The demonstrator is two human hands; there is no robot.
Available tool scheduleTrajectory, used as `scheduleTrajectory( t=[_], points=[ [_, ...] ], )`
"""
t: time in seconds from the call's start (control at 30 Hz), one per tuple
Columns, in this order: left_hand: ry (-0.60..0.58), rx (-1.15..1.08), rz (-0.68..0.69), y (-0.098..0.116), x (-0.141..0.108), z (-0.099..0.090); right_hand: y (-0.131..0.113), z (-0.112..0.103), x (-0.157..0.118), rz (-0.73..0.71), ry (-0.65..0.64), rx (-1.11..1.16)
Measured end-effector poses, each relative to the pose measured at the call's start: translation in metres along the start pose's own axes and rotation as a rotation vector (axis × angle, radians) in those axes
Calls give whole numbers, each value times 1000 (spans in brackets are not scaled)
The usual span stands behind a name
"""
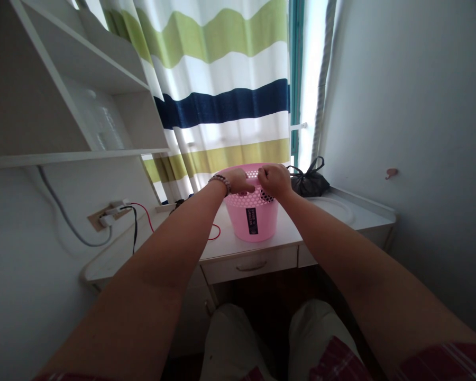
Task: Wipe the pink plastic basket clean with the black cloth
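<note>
A pink plastic wastebasket point(267, 223) stands upright on the white desk, with a band of holes round its upper part and a black label point(252, 221) on its front. My left hand point(238, 181), with a beaded bracelet at the wrist, is closed at the near rim, its thumb lying along the front. Just to its right, my right hand point(274, 180) is curled into a fist on the same rim. The fingertips of both hands are largely hidden. Something dark shows through the holes below my right hand.
A tied black plastic bag point(311, 182) sits behind on the right, near a white oval tray point(335, 209). A red cable point(214, 233) lies left of the basket. Plugs fill the wall socket point(109, 216), and a shelf point(75, 156) overhangs the left side. Striped curtains point(222, 106) hang behind.
</note>
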State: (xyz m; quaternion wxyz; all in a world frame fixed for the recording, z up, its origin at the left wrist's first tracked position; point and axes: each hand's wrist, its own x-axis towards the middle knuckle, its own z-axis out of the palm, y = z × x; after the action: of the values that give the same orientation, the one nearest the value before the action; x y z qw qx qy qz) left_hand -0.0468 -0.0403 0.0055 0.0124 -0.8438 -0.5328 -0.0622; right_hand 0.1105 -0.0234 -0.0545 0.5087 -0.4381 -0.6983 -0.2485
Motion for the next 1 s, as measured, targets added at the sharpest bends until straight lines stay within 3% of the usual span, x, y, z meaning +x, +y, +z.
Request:
scheduleTrajectory(
  t=[1.0],
  points=[
    [122, 21, 113, -7, -5, 2, 0, -3, -2, 0, 27, -10]
  ],
)
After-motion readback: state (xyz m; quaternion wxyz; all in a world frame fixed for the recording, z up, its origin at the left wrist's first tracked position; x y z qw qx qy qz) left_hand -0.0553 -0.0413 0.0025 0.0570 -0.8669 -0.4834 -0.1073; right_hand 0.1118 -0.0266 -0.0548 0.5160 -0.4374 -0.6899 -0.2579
